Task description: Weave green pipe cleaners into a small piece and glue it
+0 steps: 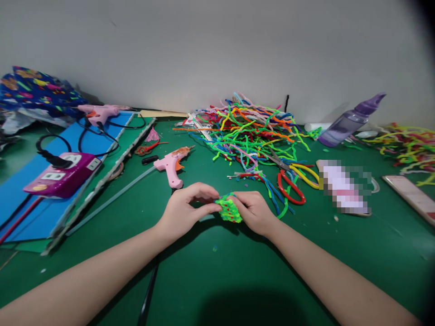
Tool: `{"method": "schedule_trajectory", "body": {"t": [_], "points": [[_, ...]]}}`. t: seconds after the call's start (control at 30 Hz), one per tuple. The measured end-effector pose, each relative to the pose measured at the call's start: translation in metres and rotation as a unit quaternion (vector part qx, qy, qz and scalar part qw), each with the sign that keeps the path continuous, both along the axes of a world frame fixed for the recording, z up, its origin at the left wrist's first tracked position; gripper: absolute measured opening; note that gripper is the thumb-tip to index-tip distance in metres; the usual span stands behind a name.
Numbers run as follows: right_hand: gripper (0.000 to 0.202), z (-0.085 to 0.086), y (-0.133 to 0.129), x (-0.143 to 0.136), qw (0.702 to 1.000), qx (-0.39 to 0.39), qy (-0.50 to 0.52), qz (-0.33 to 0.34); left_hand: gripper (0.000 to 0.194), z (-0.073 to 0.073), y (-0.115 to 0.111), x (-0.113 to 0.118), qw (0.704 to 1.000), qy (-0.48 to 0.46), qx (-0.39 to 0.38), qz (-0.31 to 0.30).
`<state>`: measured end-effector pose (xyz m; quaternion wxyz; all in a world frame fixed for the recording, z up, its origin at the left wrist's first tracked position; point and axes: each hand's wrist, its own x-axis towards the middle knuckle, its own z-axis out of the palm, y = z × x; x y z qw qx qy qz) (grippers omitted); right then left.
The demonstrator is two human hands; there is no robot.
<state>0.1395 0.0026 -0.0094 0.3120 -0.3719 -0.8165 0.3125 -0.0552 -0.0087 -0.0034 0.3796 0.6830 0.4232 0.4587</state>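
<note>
Between my two hands is a small fuzzy green pipe-cleaner piece with red specks and a bit of blue along its top. My left hand pinches its left edge with thumb and fingers. On the other side, my right hand grips the right edge, thumb on the near face. The piece is held over the green table. Just beyond my left hand lies a pink glue gun with a long clear glue stick in its back. Scissors with red and yellow handles lie beyond my right hand.
A heap of coloured pipe cleaners spreads along the wall. At left, a purple power strip and second pink glue gun sit on blue board. To the right are a purple bottle, two phones and more pipe cleaners.
</note>
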Motion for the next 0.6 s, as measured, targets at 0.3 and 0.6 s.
{"method": "schedule_trajectory", "body": {"t": [0.3, 0.6], "points": [[0.011, 0.0076, -0.0002, -0.0022, 0.993, 0.027, 0.116, -0.015, 0.004, 0.0025, -0.0003, -0.0032, 0.993, 0.052, 0.099, -0.029], [0.012, 0.0054, 0.0022, -0.0035, 0.992, 0.031, 0.113, -0.04, 0.005, -0.0013, -0.0001, -0.0033, 0.986, 0.101, 0.133, -0.007]]}}
